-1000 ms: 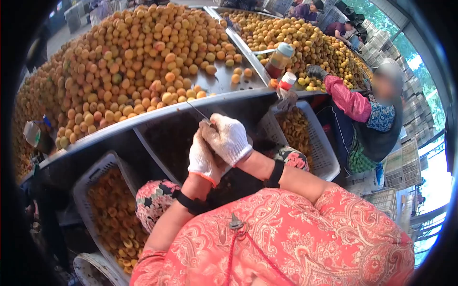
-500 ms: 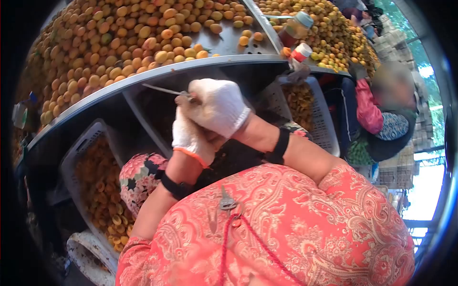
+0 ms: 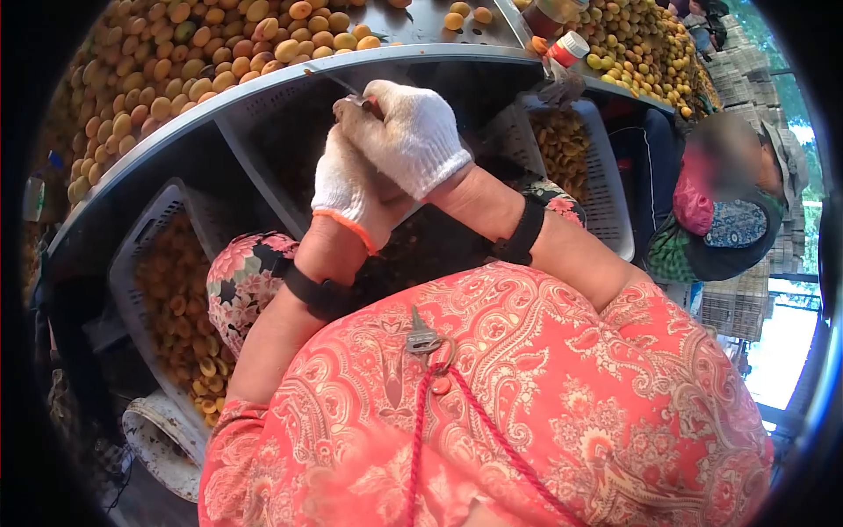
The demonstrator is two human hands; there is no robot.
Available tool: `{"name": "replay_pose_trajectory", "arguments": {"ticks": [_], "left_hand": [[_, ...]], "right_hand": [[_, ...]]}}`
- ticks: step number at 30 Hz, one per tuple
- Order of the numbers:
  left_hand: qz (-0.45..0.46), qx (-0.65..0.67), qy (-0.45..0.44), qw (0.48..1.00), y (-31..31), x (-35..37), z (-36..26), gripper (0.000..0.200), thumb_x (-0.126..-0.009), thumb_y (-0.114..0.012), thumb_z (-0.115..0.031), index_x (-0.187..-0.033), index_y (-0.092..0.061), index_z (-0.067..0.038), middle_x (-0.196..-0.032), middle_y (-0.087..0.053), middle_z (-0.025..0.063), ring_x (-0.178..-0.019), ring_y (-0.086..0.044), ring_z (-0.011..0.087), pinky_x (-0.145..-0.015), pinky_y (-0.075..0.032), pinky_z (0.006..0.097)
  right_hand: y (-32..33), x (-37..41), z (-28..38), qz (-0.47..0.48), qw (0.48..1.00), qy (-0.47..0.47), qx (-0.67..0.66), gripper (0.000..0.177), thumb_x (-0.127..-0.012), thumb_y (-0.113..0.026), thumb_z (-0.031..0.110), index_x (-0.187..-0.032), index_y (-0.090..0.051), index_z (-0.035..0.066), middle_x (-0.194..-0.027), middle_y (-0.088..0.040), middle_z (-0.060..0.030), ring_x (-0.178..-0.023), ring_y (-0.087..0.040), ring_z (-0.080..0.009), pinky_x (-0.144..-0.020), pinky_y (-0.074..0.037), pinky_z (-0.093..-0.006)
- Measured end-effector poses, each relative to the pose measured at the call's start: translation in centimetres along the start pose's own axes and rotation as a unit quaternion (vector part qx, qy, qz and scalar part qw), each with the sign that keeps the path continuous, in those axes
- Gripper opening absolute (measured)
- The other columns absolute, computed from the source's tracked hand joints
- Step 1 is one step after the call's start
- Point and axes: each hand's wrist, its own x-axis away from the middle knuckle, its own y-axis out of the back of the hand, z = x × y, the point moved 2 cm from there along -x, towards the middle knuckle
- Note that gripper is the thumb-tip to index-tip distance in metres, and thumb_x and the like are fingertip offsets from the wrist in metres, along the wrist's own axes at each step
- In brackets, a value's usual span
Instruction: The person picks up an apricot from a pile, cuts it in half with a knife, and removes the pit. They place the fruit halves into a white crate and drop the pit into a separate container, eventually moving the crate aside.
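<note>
1. Key (image 3: 421, 336) on a red cord hangs against the person's patterned apron, nearest the camera and well below the table (image 3: 202, 116).
2. Left hand (image 3: 349, 186), in a white glove, is curled closed just under the table's rim. The other hand covers what it grips, so that cannot be told.
3. Right hand (image 3: 406, 133), gloved too, lies over the left with its fingers wrapped tight around the handle of a knife (image 3: 334, 82). The thin blade points up and left, ending just beneath the table's rim.
4. Cutting would likely go best with the blade angled away from the left fingers, the wrists kept close together and the pressure short and controlled, since knitted gloves seem thin cover.
5. Crate (image 3: 123, 256) of halved fruit sits beneath the table to the left, and a second crate (image 3: 608, 198) sits beneath it to the right.
6. Apricots (image 3: 176, 53) are heaped on the table's top, a capped bottle (image 3: 566, 48) stands at its rim, and a co-worker (image 3: 729, 211) sits beyond its right end.
</note>
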Motion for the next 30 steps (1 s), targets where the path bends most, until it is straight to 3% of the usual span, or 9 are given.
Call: {"name": "replay_pose_trajectory", "arguments": {"ticks": [4, 6, 7, 16, 21, 23, 26, 28, 30], "left_hand": [[0.021, 0.004, 0.034, 0.999, 0.9, 0.2, 0.8, 0.059, -0.093, -0.038, -0.072, -0.127, -0.056, -0.028, -0.120, -0.065, 0.0002, -0.104, -0.065, 0.0246, -0.080, -0.055, 0.0444], [0.015, -0.003, 0.074, 0.997, 1.8, 0.0, 1.6, 0.052, -0.092, -0.042, -0.071, -0.105, -0.058, -0.023, -0.084, -0.062, -0.0032, -0.058, -0.057, 0.0154, -0.046, -0.041, 0.0294], [0.121, 0.064, 0.114, 0.984, 2.9, -0.7, 2.0, 0.054, -0.092, -0.043, -0.071, -0.109, -0.058, -0.022, -0.086, -0.063, -0.0024, -0.064, -0.063, 0.0167, -0.039, -0.039, 0.0283], [0.150, 0.063, 0.142, 0.976, 4.8, -1.0, 3.8, 0.045, -0.088, -0.056, -0.065, -0.088, -0.057, -0.020, -0.065, -0.049, -0.0050, -0.045, -0.039, 0.0114, -0.039, -0.026, 0.0264], [0.039, -0.052, 0.072, 0.995, 4.4, -1.3, 3.1, 0.041, -0.090, -0.055, -0.061, -0.093, -0.060, -0.020, -0.074, -0.058, -0.0040, -0.054, -0.052, 0.0118, -0.045, -0.038, 0.0251], [0.145, -0.031, 0.033, 0.988, 4.3, -1.7, 2.0, 0.043, -0.094, -0.050, -0.060, -0.099, -0.062, -0.019, -0.084, -0.064, -0.0021, -0.070, -0.065, 0.0140, -0.053, -0.051, 0.0270], [0.128, 0.036, -0.016, 0.991, 3.1, -1.1, 0.7, 0.038, -0.098, -0.052, -0.050, -0.104, -0.061, -0.014, -0.089, -0.064, 0.0004, -0.075, -0.066, 0.0147, -0.059, -0.054, 0.0264], [0.096, -0.016, 0.031, 0.995, 3.3, -2.2, 0.3, 0.042, -0.091, -0.054, -0.060, -0.088, -0.062, -0.019, -0.072, -0.058, -0.0009, -0.057, -0.056, 0.0153, -0.044, -0.040, 0.0282], [0.134, -0.043, 0.067, 0.988, 3.2, -2.7, 0.9, 0.038, -0.090, -0.053, -0.058, -0.087, -0.061, -0.021, -0.064, -0.053, -0.0010, -0.047, -0.047, 0.0165, -0.042, -0.035, 0.0292]], "right_hand": [[0.5, 0.6, 0.0, -0.010, 0.992, 0.128, 0.011, 0.034, -0.084, -0.073, 0.034, -0.071, -0.061, 0.005, -0.064, -0.059, -0.0167, -0.061, -0.062, -0.0357, -0.053, -0.048, -0.0388], [0.5, 1.0, 0.0, 0.020, 0.983, 0.183, 0.009, 0.032, -0.083, -0.075, 0.032, -0.071, -0.062, 0.005, -0.066, -0.060, -0.0162, -0.060, -0.062, -0.0352, -0.053, -0.048, -0.0384], [0.5, 1.2, -0.2, 0.035, 0.982, 0.187, 0.014, 0.030, -0.081, -0.076, 0.030, -0.071, -0.062, 0.005, -0.066, -0.060, -0.0154, -0.060, -0.062, -0.0346, -0.053, -0.049, -0.0384], [0.6, 1.4, -1.1, 0.129, 0.953, 0.271, -0.039, 0.024, -0.076, -0.076, 0.031, -0.070, -0.063, 0.011, -0.070, -0.064, -0.0086, -0.063, -0.065, -0.0303, -0.056, -0.052, -0.0382], [1.2, 1.8, -1.5, 0.078, 0.940, 0.328, -0.047, 0.025, -0.075, -0.076, 0.030, -0.078, -0.061, 0.010, -0.075, -0.059, -0.0079, -0.067, -0.063, -0.0294, -0.058, -0.052, -0.0384], [2.2, 1.4, -0.8, 0.102, 0.952, 0.287, -0.042, 0.034, -0.067, -0.081, 0.027, -0.088, -0.061, 0.008, -0.084, -0.059, -0.0125, -0.073, -0.063, -0.0323, -0.060, -0.052, -0.0389], [2.8, 1.3, 1.4, 0.123, 0.956, 0.262, -0.045, 0.041, -0.067, -0.079, 0.012, -0.104, -0.064, 0.006, -0.091, -0.060, -0.0142, -0.077, -0.064, -0.0349, -0.065, -0.053, -0.0413], [3.0, 1.2, 1.8, 0.107, 0.952, 0.284, -0.035, 0.038, -0.071, -0.076, 0.009, -0.106, -0.063, 0.005, -0.094, -0.060, -0.0165, -0.078, -0.063, -0.0366, -0.065, -0.053, -0.0405], [3.4, 1.6, 0.1, 0.093, 0.958, 0.251, -0.101, 0.024, -0.082, -0.071, 0.010, -0.104, -0.064, 0.005, -0.089, -0.063, -0.0115, -0.071, -0.063, -0.0258, -0.060, -0.050, -0.0338]]}}
